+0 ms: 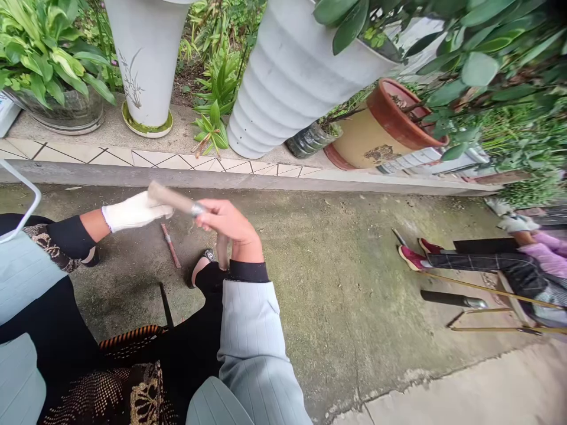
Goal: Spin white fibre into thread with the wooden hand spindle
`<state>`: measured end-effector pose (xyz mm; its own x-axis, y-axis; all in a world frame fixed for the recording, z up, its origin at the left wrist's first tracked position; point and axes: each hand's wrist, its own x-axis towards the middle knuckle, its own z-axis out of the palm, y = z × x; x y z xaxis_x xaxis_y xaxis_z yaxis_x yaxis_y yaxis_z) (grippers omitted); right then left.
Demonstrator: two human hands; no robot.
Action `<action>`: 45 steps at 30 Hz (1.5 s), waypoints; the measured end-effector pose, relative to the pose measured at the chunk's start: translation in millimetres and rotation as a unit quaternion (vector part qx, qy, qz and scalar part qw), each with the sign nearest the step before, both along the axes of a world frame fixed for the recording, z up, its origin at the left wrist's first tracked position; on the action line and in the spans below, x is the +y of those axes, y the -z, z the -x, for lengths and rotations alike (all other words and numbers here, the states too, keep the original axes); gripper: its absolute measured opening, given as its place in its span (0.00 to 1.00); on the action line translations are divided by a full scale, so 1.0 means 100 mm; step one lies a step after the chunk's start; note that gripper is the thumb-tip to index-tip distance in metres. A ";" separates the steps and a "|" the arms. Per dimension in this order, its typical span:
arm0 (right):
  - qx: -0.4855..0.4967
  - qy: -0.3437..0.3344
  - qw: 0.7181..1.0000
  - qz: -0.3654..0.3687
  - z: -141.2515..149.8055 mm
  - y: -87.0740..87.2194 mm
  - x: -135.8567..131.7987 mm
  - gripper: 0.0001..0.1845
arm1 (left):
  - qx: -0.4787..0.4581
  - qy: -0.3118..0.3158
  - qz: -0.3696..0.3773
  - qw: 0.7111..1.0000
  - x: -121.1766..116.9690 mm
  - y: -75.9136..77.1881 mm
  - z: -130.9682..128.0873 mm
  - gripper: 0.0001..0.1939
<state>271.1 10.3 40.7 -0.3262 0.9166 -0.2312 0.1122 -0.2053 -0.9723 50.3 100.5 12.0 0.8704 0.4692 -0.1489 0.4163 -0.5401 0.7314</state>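
Observation:
My right hand point(233, 224), bare, is closed around the metal-collared end of a wooden-handled tool point(175, 199). The handle points up and to the left and is smeared by motion. A greyish part point(222, 251) shows below that hand; I cannot make out its kind. My left hand point(133, 211) wears a white glove. Its fingers point right, stretched out just behind and under the free end of the handle, which hides part of them. Whether they touch the handle is unclear. On the ground beneath lies a thin reddish stick point(170, 245).
A tiled ledge point(119, 158) ahead carries a white vase pot point(148, 65), a tall ribbed planter point(283, 77) and a brown-rimmed pot point(381, 127). At right sits another person point(509, 260) near a dark cylinder point(452, 299). A white curved bar point(31, 192) is at left.

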 end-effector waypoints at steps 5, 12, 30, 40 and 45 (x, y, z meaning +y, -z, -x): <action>-0.074 0.294 0.951 -0.055 -0.10 0.11 0.10 0.20 | -0.029 0.078 0.118 0.990 -0.21 0.11 -0.04 0.19; -0.507 -0.047 0.858 0.064 -0.03 0.21 0.11 0.10 | 0.004 0.108 -0.086 0.990 -0.12 -0.12 0.03 0.18; -0.049 -0.033 0.998 0.006 -0.04 -0.06 -0.03 0.21 | 0.006 -0.008 0.059 0.998 -0.05 0.06 0.00 0.17; -0.389 0.151 0.909 -0.008 0.09 0.18 0.21 0.18 | 0.064 0.061 0.020 0.996 -0.34 0.00 -0.02 0.18; -0.486 -0.169 0.852 0.092 0.18 0.16 0.21 0.11 | 0.103 0.076 -0.110 0.986 -0.13 -0.05 0.11 0.15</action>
<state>253.0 31.8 25.2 -0.1361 0.7275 -0.6724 0.9296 -0.1409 -0.3406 38.9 88.0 16.9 0.8949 0.3773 -0.2385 0.4462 -0.7438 0.4976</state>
